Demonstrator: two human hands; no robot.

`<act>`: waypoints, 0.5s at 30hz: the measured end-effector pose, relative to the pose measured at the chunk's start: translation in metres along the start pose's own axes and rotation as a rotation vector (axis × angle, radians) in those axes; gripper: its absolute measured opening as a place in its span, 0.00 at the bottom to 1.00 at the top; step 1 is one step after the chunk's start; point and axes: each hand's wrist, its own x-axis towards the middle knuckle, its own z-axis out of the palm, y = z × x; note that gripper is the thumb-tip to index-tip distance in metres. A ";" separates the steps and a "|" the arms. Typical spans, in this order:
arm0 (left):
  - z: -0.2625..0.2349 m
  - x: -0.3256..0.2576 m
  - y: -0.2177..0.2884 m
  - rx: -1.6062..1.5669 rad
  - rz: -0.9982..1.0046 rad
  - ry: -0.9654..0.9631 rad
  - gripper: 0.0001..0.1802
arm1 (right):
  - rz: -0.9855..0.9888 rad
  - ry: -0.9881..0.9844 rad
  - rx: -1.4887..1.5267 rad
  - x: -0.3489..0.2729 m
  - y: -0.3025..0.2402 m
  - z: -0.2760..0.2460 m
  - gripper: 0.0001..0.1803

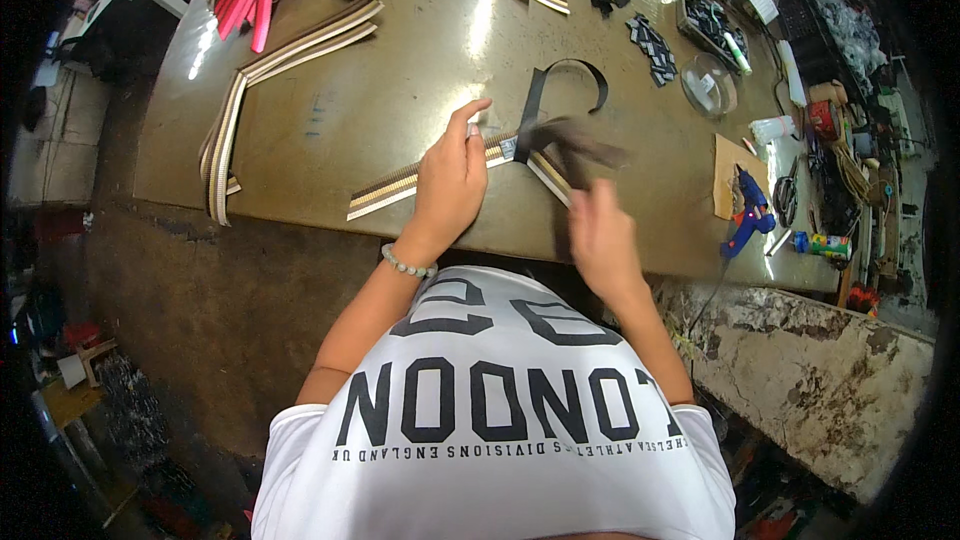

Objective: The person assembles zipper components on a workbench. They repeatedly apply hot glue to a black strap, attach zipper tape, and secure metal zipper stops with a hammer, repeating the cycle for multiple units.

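Left hand presses flat, fingers spread, on the striped webbing strap near the table's front edge. Right hand, blurred, apparently pinches the black strap; both look light, limp, best gripped near their ends.

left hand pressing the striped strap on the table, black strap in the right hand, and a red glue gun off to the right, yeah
Not quite: the glue gun is blue, not red, as the head view shows. The left hand does press the striped strap, and the right hand holds the black strap.

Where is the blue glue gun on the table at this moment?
In the head view, the blue glue gun lies at the right of the table, beside a brown cardboard piece, right of the right hand.
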 end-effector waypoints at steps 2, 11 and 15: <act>-0.004 0.000 0.003 -0.024 -0.015 -0.013 0.16 | -0.032 -0.041 -0.010 0.004 0.002 0.006 0.17; -0.008 0.000 0.009 0.038 0.029 -0.079 0.14 | 0.007 -0.094 -0.039 -0.009 0.006 0.013 0.20; -0.013 -0.002 0.012 0.520 0.200 -0.123 0.16 | 0.089 0.185 0.084 -0.010 0.044 -0.010 0.23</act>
